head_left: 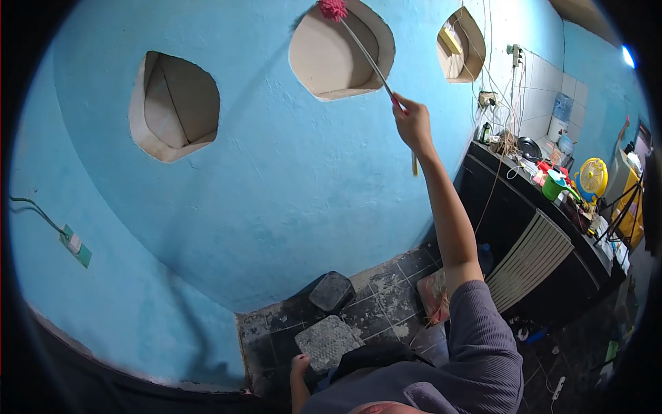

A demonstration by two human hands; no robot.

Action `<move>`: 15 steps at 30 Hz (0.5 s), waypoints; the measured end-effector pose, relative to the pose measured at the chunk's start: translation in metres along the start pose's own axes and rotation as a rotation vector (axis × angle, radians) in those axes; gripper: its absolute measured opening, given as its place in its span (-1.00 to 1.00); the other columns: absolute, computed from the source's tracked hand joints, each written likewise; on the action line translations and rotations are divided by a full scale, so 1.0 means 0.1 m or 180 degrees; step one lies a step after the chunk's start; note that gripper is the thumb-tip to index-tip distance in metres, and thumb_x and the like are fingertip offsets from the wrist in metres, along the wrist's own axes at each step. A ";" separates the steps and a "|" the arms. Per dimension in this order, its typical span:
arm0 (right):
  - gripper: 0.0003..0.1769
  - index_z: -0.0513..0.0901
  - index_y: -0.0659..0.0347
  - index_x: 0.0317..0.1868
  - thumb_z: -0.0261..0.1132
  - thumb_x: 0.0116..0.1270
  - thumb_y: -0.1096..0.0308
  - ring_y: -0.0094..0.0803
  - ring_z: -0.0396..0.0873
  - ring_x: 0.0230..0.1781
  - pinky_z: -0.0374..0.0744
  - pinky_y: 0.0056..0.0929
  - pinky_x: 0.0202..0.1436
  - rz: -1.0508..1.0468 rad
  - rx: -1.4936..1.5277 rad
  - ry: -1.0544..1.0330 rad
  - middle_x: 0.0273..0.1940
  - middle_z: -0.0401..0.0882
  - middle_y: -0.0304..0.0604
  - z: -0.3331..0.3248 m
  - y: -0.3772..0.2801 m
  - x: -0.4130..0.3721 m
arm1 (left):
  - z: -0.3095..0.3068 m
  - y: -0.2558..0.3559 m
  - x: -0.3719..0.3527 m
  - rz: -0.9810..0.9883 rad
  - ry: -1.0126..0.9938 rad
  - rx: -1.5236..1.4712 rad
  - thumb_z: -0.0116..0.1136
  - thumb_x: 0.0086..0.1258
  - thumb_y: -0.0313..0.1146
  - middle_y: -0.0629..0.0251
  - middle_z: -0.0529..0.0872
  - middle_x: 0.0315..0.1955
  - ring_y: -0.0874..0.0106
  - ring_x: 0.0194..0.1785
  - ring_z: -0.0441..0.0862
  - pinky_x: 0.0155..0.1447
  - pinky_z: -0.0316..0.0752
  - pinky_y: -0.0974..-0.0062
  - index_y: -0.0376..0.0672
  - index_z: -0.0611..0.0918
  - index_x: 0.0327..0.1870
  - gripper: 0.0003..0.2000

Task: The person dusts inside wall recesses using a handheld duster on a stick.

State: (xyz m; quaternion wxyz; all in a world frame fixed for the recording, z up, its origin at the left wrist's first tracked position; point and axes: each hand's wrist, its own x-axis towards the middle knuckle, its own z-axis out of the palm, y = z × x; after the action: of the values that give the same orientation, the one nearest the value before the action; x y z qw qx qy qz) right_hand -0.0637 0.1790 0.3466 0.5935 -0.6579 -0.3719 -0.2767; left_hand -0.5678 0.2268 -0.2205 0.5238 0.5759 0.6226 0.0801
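Note:
My right hand (414, 124) is raised on an outstretched arm, its fingers wrapped round the handle of a duster (365, 54). The duster has a long thin metal shaft and a fluffy pink head (332, 9). Its head overlaps the upper left edge of the middle wall niche (331, 58), at the top of the view. Low in the view, close to my body, my left hand (300, 362) hangs with curled fingers and nothing showing in it. Near it on the floor is a grey speckled stool top (327, 343).
More niches open in the blue wall (276, 193), one at left (176, 107) and one at right (462, 45). A dark stool (332, 292) stands by the wall. At right, a black counter (524, 214) carries cables, dishes and a yellow fan (592, 178).

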 end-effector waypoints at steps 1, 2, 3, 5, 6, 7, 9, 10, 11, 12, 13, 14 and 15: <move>-0.71 0.56 0.21 -0.10 0.11 0.16 0.37 -0.07 0.54 -0.52 0.44 -0.30 -0.39 -0.0077 0.0061 0.0090 -0.47 0.47 0.22 0.07 0.02 0.09 | 0.03 -0.02 -0.03 -0.0008 0.0001 0.0006 0.11 0.09 -0.43 0.21 0.63 -0.40 0.44 -0.32 0.55 -0.24 0.42 0.51 -0.29 0.60 -0.26 -0.79; -0.71 0.56 0.21 -0.10 0.11 0.16 0.37 -0.07 0.54 -0.52 0.44 -0.30 -0.39 -0.0065 0.0059 0.0080 -0.47 0.47 0.22 0.14 0.06 0.14 | 0.06 -0.05 -0.10 -0.0119 -0.0006 -0.0043 0.12 0.07 -0.43 0.20 0.63 -0.40 0.42 -0.33 0.56 -0.24 0.43 0.50 -0.29 0.60 -0.26 -0.79; -0.72 0.57 0.21 -0.11 0.11 0.16 0.36 -0.01 0.53 -0.46 0.45 -0.28 -0.37 -0.0053 -0.0023 -0.0019 -0.43 0.47 0.22 0.22 0.10 0.18 | 0.09 -0.07 -0.16 -0.0225 -0.0013 -0.0097 0.13 0.06 -0.43 0.19 0.63 -0.41 0.40 -0.34 0.56 -0.24 0.43 0.48 -0.29 0.60 -0.26 -0.78; -0.74 0.59 0.20 -0.16 0.11 0.18 0.33 0.09 0.50 -0.38 0.45 -0.28 -0.33 -0.0008 -0.0193 -0.0467 -0.38 0.49 0.21 0.29 0.14 0.21 | 0.14 -0.07 -0.23 -0.0339 0.0014 -0.0140 0.14 0.04 -0.43 0.19 0.63 -0.41 0.41 -0.35 0.56 -0.25 0.42 0.48 -0.30 0.60 -0.26 -0.78; -0.75 0.59 0.19 -0.16 0.11 0.18 0.33 0.08 0.50 -0.36 0.45 -0.27 -0.30 -0.0201 -0.0239 -0.0855 -0.38 0.49 0.21 0.29 0.23 0.16 | 0.17 -0.10 -0.25 -0.0460 0.0045 -0.0171 0.15 0.03 -0.43 0.19 0.63 -0.41 0.41 -0.36 0.56 -0.26 0.42 0.47 -0.30 0.60 -0.26 -0.77; -0.75 0.59 0.18 -0.16 0.11 0.18 0.32 0.06 0.51 -0.34 0.46 -0.26 -0.28 -0.0384 -0.0285 -0.1241 -0.37 0.50 0.21 0.28 0.33 0.09 | 0.20 -0.12 -0.26 -0.0457 0.0038 -0.0163 0.15 0.03 -0.43 0.19 0.63 -0.41 0.41 -0.36 0.56 -0.26 0.42 0.47 -0.30 0.60 -0.26 -0.77; -0.74 0.59 0.14 -0.13 0.11 0.19 0.32 0.04 0.50 -0.29 0.46 -0.23 -0.22 -0.0359 -0.0849 -0.1915 -0.33 0.52 0.19 0.08 0.34 -0.07 | 0.25 -0.13 -0.27 -0.0205 -0.0032 0.0055 0.14 0.02 -0.44 0.20 0.63 -0.45 0.42 -0.40 0.56 -0.31 0.42 0.47 -0.32 0.58 -0.25 -0.75; -0.72 0.58 0.09 -0.09 0.08 0.21 0.31 0.01 0.50 -0.22 0.45 -0.20 -0.16 -0.0332 -0.1309 -0.1994 -0.29 0.53 0.15 -0.01 0.42 -0.04 | 0.28 -0.11 -0.24 -0.0191 -0.0040 0.0044 0.14 0.02 -0.44 0.20 0.63 -0.45 0.42 -0.40 0.56 -0.31 0.42 0.47 -0.32 0.58 -0.25 -0.75; -0.72 0.58 0.15 -0.12 0.06 0.22 0.27 0.02 0.50 -0.20 0.45 -0.18 -0.14 -0.0036 -0.1249 -0.2192 -0.29 0.54 0.14 -0.09 0.63 0.08 | 0.29 -0.09 -0.24 -0.0092 -0.0072 0.0289 0.13 0.02 -0.43 0.21 0.63 -0.47 0.42 -0.41 0.56 -0.32 0.41 0.47 -0.31 0.59 -0.25 -0.75; -0.74 0.61 0.07 -0.15 0.11 0.15 0.36 -0.02 0.53 -0.32 0.47 -0.23 -0.25 -0.0030 -0.1689 -0.1978 -0.33 0.55 0.15 -0.15 0.93 0.25 | 0.31 -0.08 -0.25 -0.0005 -0.0101 0.0535 0.12 0.02 -0.42 0.21 0.63 -0.49 0.42 -0.42 0.56 -0.34 0.41 0.47 -0.30 0.59 -0.26 -0.75; -0.74 0.63 0.05 -0.17 0.10 0.13 0.36 -0.04 0.55 -0.30 0.48 -0.23 -0.24 -0.0026 -0.1951 -0.1925 -0.32 0.57 0.11 -0.27 1.07 0.45 | 0.35 -0.06 -0.26 -0.0015 -0.0100 0.0518 0.12 0.02 -0.42 0.21 0.63 -0.49 0.42 -0.42 0.56 -0.34 0.41 0.47 -0.30 0.59 -0.26 -0.75; -0.70 0.54 0.28 -0.26 0.07 0.21 0.19 0.04 0.52 -0.21 0.45 -0.08 -0.17 0.0003 -0.1967 -0.2363 -0.27 0.55 0.14 -0.48 1.03 0.71 | 0.39 -0.03 -0.27 -0.0073 -0.0040 0.0323 0.12 0.01 -0.40 0.20 0.63 -0.49 0.40 -0.44 0.57 -0.34 0.42 0.47 -0.28 0.60 -0.27 -0.76; -0.75 0.54 0.29 -0.28 0.07 0.18 0.28 0.00 0.53 -0.22 0.47 -0.11 -0.19 0.0044 -0.2470 -0.2048 -0.29 0.56 0.10 -0.72 0.59 0.77 | 0.44 0.00 -0.29 -0.0129 0.0017 0.0128 0.11 0.01 -0.37 0.19 0.64 -0.49 0.38 -0.45 0.58 -0.33 0.43 0.46 -0.27 0.61 -0.28 -0.76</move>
State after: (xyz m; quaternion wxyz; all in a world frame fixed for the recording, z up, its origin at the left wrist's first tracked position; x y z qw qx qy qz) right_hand 0.0338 0.1197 0.3847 0.1622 -0.8845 -0.4014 -0.1739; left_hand -0.5417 0.1813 -0.2238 0.5120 0.5733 0.6370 0.0585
